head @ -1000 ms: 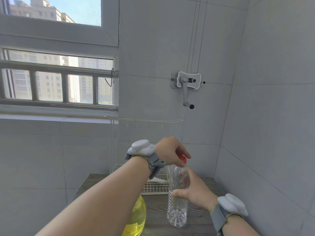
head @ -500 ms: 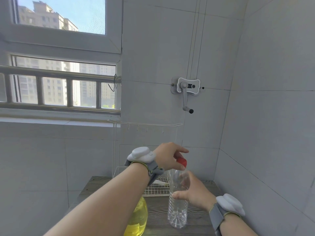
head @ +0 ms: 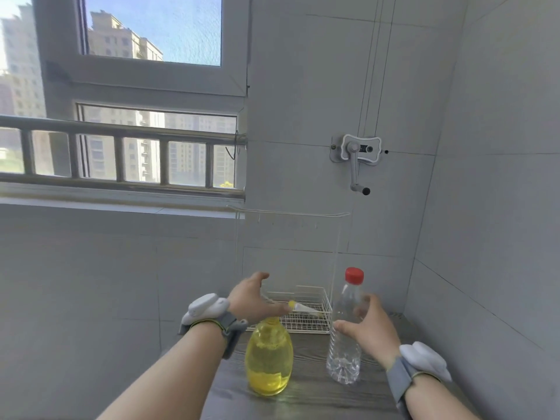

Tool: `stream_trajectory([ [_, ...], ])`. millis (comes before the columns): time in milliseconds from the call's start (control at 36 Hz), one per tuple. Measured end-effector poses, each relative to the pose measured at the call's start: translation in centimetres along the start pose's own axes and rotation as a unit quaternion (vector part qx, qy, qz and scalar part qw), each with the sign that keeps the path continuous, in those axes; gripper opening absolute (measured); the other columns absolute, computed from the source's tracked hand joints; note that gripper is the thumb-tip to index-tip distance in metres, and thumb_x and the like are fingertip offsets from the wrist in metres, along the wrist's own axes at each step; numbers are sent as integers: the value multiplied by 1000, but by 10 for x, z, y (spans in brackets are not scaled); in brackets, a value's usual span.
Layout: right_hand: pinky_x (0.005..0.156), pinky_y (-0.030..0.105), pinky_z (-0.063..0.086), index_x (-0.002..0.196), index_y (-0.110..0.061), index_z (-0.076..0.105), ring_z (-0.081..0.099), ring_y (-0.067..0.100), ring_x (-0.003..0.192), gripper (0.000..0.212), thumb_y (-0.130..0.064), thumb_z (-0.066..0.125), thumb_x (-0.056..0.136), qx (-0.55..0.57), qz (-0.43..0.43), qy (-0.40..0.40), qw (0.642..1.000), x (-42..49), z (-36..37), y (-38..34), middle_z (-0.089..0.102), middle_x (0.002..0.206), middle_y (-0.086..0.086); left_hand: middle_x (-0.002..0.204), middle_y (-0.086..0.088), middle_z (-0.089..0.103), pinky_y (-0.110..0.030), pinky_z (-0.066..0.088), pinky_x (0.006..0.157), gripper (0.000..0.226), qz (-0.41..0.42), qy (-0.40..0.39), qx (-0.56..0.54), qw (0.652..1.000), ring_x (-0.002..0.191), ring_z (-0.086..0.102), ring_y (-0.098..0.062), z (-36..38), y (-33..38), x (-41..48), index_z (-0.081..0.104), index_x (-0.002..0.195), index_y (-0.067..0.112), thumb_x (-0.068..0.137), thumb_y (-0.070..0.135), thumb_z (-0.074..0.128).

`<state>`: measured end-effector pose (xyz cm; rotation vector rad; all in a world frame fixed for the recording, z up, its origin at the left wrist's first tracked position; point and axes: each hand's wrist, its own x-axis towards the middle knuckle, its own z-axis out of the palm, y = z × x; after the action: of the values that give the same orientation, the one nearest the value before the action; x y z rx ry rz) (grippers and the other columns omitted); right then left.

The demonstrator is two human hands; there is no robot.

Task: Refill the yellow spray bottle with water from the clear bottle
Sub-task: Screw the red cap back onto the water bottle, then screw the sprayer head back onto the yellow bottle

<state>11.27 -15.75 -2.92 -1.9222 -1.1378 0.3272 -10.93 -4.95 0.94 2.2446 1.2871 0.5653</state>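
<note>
The yellow spray bottle (head: 268, 359) stands on the grey wooden table (head: 318, 400), partly filled with yellow liquid. My left hand (head: 253, 298) hovers open over its top, fingers spread, and hides the neck. A white piece with a yellow tip (head: 303, 307) pokes out past that hand; whether it is attached I cannot tell. To the right stands the clear bottle (head: 345, 350), with its red cap (head: 354, 274) on and a little water at the bottom. My right hand (head: 374, 328) holds its middle, thumb across the front and fingers behind.
A white wire basket (head: 306, 324) with a tall thin frame stands against the back wall, right behind both bottles. A crank handle (head: 357, 165) is fixed to the wall above. Tiled walls close in at the back and right; a window lies to the left.
My left hand has left the red cap and moved left and down, above the yellow bottle. The view has shifted, so the whole yellow bottle now shows. The clear bottle stays upright.
</note>
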Motion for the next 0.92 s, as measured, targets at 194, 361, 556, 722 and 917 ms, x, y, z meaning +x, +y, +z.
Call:
stream_trajectory([
  [194,95,32,41,132,-11,41,54,24,120,84,-32,87,66,17,-11,25,999,-9,7,4,54,133,7,147,0,47,-33,42,109,115,-52,-73,-12,996,131,48,-19,33,-34,-19,27,151,20,61,61,85],
  [361,99,37,42,138,-11,39,54,25,120,85,-30,85,69,30,-6,43,999,-10,11,12,56,133,7,138,3,51,-26,44,99,108,-49,-72,-11,996,123,51,-16,52,-45,-22,31,144,19,59,48,91],
  [556,100,43,44,139,-13,35,54,29,121,81,-30,81,74,51,16,95,994,11,0,21,54,136,9,118,11,54,-21,47,88,98,-25,-37,-51,998,106,53,-10,58,-53,-12,38,140,22,60,38,91],
  [722,101,42,41,137,-10,36,52,31,123,78,-30,80,76,51,37,89,994,46,-2,30,52,137,10,116,9,53,-23,50,88,95,-28,-38,-89,995,106,55,-12,62,-55,6,38,140,23,61,29,90],
  [917,102,44,41,138,-8,35,51,33,124,75,-25,78,78,61,42,104,992,78,3,36,49,138,13,114,10,60,-31,56,90,95,-24,-77,-120,989,103,61,-11,65,-65,29,40,133,28,52,38,90],
])
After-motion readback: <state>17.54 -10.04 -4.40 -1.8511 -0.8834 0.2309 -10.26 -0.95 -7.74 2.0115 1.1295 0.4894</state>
